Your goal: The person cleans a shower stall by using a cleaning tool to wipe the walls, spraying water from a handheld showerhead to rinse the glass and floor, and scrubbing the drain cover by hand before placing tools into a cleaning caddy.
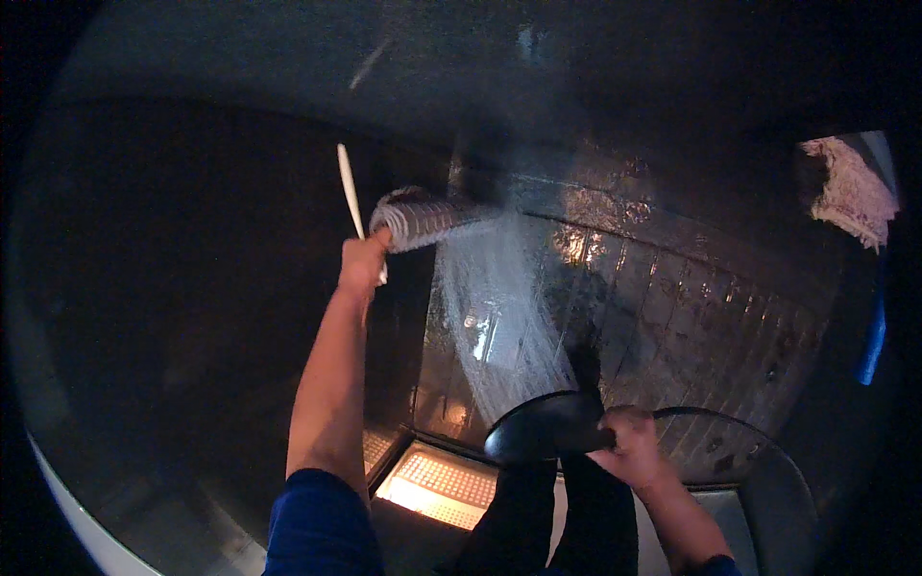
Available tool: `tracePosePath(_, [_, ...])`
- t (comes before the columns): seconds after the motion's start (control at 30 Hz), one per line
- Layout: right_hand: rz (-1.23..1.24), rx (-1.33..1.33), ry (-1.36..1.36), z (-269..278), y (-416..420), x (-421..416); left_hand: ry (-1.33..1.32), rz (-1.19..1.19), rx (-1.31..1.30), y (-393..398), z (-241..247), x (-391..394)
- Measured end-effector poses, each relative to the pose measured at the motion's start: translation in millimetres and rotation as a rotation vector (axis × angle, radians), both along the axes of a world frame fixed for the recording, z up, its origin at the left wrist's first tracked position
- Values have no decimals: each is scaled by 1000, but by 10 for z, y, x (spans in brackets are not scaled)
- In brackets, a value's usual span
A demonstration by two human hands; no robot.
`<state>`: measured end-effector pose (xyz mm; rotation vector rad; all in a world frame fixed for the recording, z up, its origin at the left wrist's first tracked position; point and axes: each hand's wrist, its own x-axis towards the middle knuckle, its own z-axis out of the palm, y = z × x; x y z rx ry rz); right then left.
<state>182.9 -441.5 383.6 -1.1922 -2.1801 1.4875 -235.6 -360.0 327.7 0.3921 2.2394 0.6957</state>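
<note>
My left hand (364, 263) is closed around a slim pale handle (348, 183) that sticks out above and below the fist. At the same fist is a grey, light-striped, roll-shaped object (425, 219) pointing right; whether it joins the handle I cannot tell. My right hand (630, 443) grips a black, rounded, disc-like tool (544, 428), seen from its back. Whitish streaks, apparently spray (504, 309), fan from beyond this tool towards the striped object. A dark, thin hose or cable (749, 428) curves away to the right of my right hand.
A wet, shiny, ribbed surface (677, 309) lies ahead, with dark walls around it. Near my legs is a brightly lit perforated panel (446, 479). A pale pink, shaggy cloth or mop head (853, 187) and a blue rod-like thing (873, 342) are at the far right.
</note>
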Motion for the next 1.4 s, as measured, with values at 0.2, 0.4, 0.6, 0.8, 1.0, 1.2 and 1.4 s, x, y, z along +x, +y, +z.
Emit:
tracePosePath(0.2, [55, -30, -104, 175, -16, -153, 115, -92, -92, -753, -69, 546])
tracePosePath(0.4, [89, -105, -200, 176, 183, -213, -10, 65, -42, -1366, -594, 699])
tracePosePath(0.6, [197, -64, -157, 65, 339, -572, -222, 352, 165, -1882, -1348, 617])
tracePosePath(0.8, [153, -16, -217, -47, 386, -1059, -445, 633, 227, -2231, -1703, 613])
tracePosePath(1.0, [379, 24, -257, -17, 366, -1311, -439, 562, 285, -2431, -1945, 698])
tracePosePath(1.2, [304, 150, -543, -46, 315, -1227, -215, 355, 378, -2386, -1900, 952])
tracePosePath(1.4, [221, 134, -446, -22, 308, -1112, -112, 427, 37, -2106, -1553, 1082])
